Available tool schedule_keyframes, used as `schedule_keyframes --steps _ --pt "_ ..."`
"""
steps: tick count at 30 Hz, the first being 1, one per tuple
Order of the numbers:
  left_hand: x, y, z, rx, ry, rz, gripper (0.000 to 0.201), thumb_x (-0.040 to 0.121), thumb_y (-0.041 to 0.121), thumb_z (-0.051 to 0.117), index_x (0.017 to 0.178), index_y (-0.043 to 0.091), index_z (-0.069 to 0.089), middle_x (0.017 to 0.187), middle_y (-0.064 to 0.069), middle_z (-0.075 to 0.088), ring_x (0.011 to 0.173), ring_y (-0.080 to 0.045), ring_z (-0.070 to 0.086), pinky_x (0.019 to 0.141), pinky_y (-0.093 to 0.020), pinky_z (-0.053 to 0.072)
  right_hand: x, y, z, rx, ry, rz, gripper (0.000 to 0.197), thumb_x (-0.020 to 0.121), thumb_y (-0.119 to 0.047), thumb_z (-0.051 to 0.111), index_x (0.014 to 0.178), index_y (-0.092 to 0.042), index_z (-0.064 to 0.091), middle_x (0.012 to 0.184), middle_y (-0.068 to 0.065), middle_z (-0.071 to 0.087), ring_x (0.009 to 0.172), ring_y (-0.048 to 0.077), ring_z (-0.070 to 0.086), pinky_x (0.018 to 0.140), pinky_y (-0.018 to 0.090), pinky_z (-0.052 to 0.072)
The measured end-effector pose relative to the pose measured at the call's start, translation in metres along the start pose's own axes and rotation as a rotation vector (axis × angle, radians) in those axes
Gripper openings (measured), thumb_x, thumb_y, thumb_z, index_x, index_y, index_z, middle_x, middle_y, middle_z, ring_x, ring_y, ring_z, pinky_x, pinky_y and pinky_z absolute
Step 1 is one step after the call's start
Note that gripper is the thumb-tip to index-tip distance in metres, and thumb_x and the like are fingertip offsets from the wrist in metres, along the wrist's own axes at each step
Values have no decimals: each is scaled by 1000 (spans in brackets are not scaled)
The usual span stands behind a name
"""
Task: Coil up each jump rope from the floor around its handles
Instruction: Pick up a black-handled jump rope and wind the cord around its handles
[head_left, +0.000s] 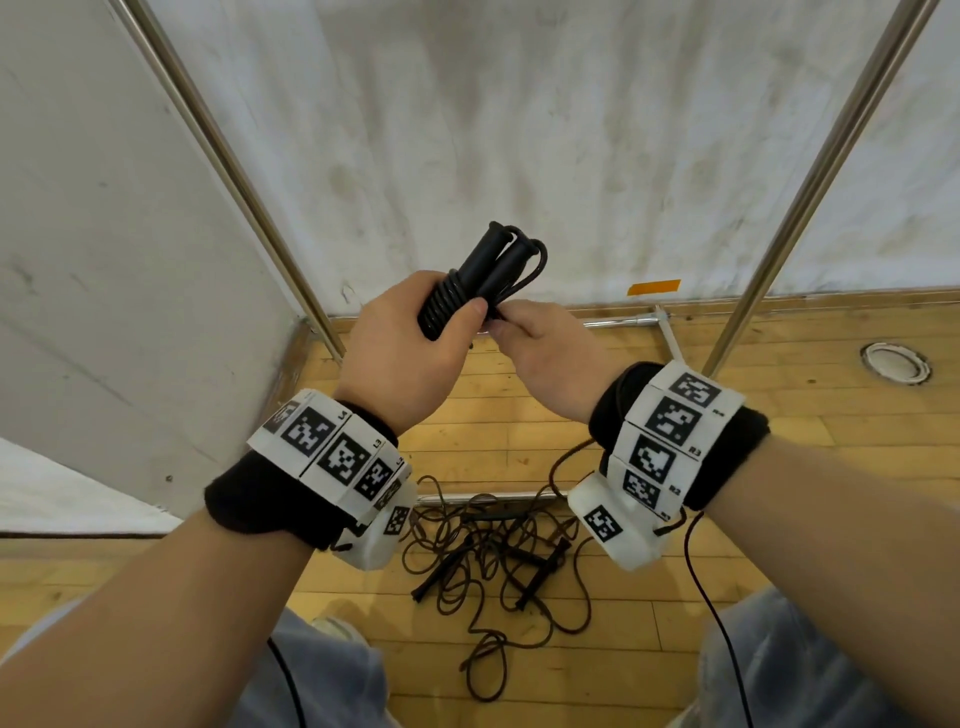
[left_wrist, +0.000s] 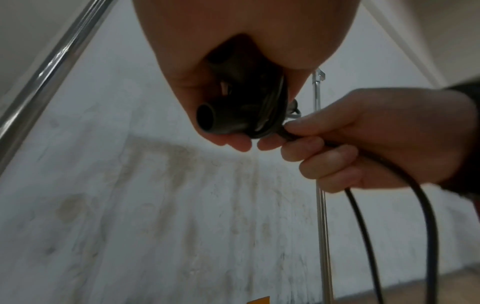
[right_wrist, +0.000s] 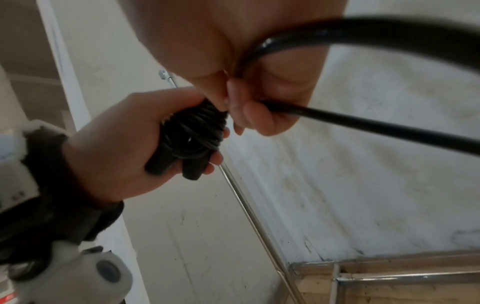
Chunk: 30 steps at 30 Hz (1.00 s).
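My left hand (head_left: 410, 338) grips the two black handles (head_left: 493, 260) of a jump rope held side by side, with several turns of black cord (head_left: 441, 304) wound around them. The handles' ends (left_wrist: 207, 119) show below my palm in the left wrist view. My right hand (head_left: 540, 343) pinches the free cord (left_wrist: 293, 136) right beside the coil (right_wrist: 197, 127); the loose length (right_wrist: 376, 125) loops away past that wrist. Other black jump ropes (head_left: 493, 561) lie tangled on the wooden floor below my wrists, with their handles (head_left: 540, 577) among the cords.
Two slanted metal poles (head_left: 223, 150) (head_left: 831, 156) of a rack stand against a stained white wall (head_left: 519, 130). Its base bars (head_left: 623, 321) lie on the wooden floor (head_left: 805, 441). A round floor socket (head_left: 896, 362) sits at right. My knees (head_left: 332, 675) are at the bottom.
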<state>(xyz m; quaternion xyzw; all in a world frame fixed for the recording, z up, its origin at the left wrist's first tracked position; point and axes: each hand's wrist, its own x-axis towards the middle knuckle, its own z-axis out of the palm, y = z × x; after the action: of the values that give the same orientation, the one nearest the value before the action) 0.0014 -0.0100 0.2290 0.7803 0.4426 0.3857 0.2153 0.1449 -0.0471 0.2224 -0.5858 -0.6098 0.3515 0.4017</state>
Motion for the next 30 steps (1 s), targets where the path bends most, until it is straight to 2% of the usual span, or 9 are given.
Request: schedule_keyframes --steps 3,6,8,13,18,22,24,27,30 --pt "2 -4 2 180 16 53 24 87 43 54 102 25 59 75 13 56 68 -5 55 55 -21 37 -1 2 0 -197 -38 -24 25 99 -18 40 76 -19 49 58 -8 44 48 8 38 43 13 33" --pt "7 -12 1 277 10 10 31 90 42 54 110 19 56 91 5 58 76 -16 55 62 -31 41 -3 3 -2 -385 -87 -44 34 99 -24 39 67 -17 42 58 -4 42 50 12 38 46 19 29" --pt "9 -14 0 367 -37 -3 34 90 42 54 114 18 53 96 4 54 78 -18 53 64 -33 42 -3 2 -4 -457 -88 -68 37 99 -29 38 64 -18 41 58 -3 43 51 12 40 50 24 27" --pt "10 -16 -2 571 -247 -96 28 92 41 53 110 20 48 94 4 50 79 -20 53 66 -36 46 -3 1 -7 -617 -201 -81 37 99 -35 38 65 -22 45 63 -2 50 54 12 46 50 25 31" --pt "5 -16 4 666 -492 -120 24 92 36 56 98 23 36 91 0 58 77 -22 59 61 -36 49 -3 0 -11 -665 -264 -75 28 99 -31 38 86 -16 58 69 -4 52 58 8 47 49 22 31" --pt "-1 -14 9 711 -529 -25 21 90 39 51 97 25 37 79 7 56 63 -14 54 48 -27 38 -1 1 -11 -627 -188 -121 30 99 -29 39 84 -13 59 66 -5 50 57 9 44 49 22 28" --pt "-3 -11 11 696 -512 22 23 85 42 50 101 29 42 73 12 54 59 -6 49 46 -24 33 0 2 -13 -607 -129 -142 30 99 -31 38 83 -14 58 69 -3 52 61 12 47 52 24 32" --pt "-4 -8 11 628 -476 62 37 78 67 47 104 41 47 66 19 50 56 3 44 46 -21 32 0 3 -17 -562 -49 -163 28 97 -35 40 84 -20 59 76 -2 58 69 14 54 60 27 43" --pt "-6 -6 12 594 -468 91 34 80 70 46 102 45 54 61 21 47 54 5 43 45 -19 30 1 2 -20 -538 -18 -146 24 93 -41 46 79 -26 59 75 -6 59 69 10 55 59 22 42"
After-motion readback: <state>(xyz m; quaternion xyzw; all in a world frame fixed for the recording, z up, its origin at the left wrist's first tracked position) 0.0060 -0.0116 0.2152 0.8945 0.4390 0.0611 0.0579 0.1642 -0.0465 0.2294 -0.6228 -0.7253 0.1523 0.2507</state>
